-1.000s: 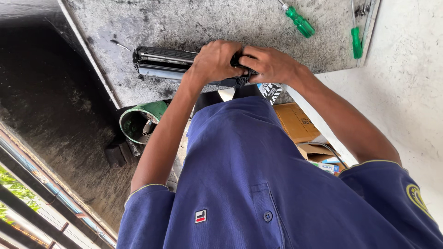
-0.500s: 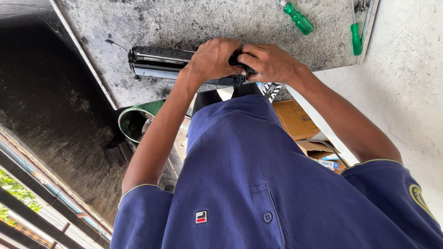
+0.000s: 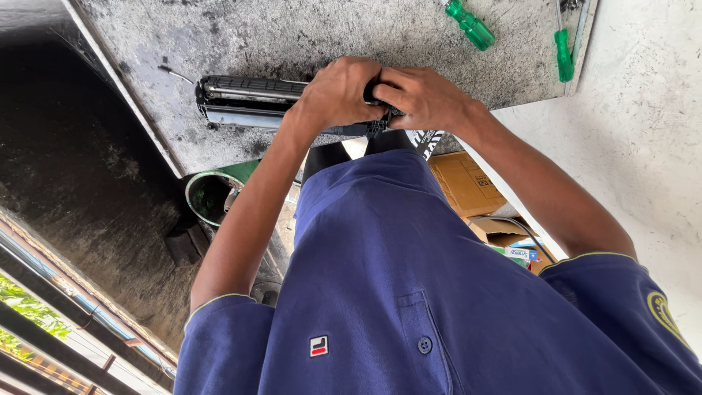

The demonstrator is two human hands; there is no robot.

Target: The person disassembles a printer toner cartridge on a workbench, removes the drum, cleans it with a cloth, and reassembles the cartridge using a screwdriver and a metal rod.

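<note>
Cartridge (image 3: 252, 102) shifted; both hands clasped.

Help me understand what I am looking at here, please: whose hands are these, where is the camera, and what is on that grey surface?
There is no machine here, only a person working with two bare hands. The one picture comes from a camera worn on that person's head, looking down past the blue polo shirt at the hands.

Both hands grip the same long black cartridge-like part, which lies on a stained grey worktop. The left hand closes over its right end, and the right hand presses against it from the other side, so that end is hidden.

Farther along the worktop lie two green-handled screwdrivers, one near the edge. Below the worktop you can see a green bucket and some cardboard boxes.
</note>
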